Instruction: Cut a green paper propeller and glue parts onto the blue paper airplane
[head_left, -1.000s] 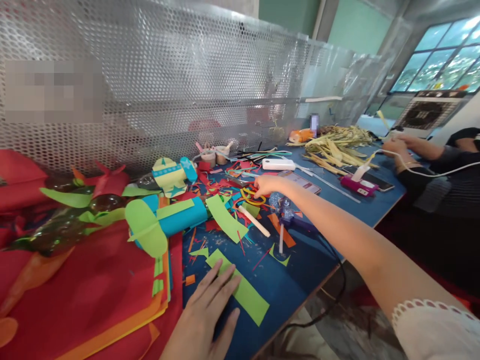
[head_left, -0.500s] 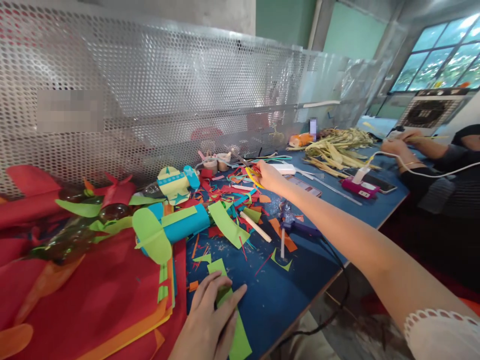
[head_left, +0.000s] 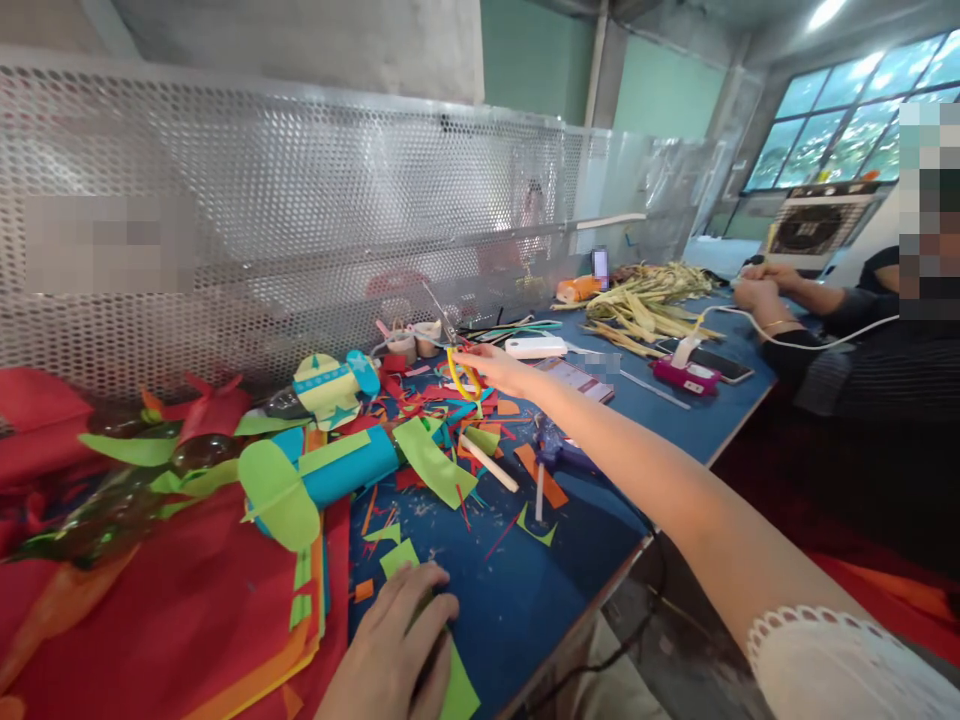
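The right hand (head_left: 487, 365), beyond the blue tube (head_left: 352, 468) and to its right, has its fingers closed on the scissors (head_left: 453, 365). The yellow handles lie against the fingertips, hanging partly below them, while the metal blades point up and away from the hand. On the near side of the tube, the left hand (head_left: 397, 630) rests palm down on a green paper strip (head_left: 461, 690). Its fingers are bent over the strip's middle, one end showing past the fingertips and the other past the thumb; I cannot tell whether they pinch it. A curved green piece (head_left: 433, 462) sits at the tube's right end. Farther right of the tube are a pale stick (head_left: 489, 462) and a purple glue gun (head_left: 559, 450).
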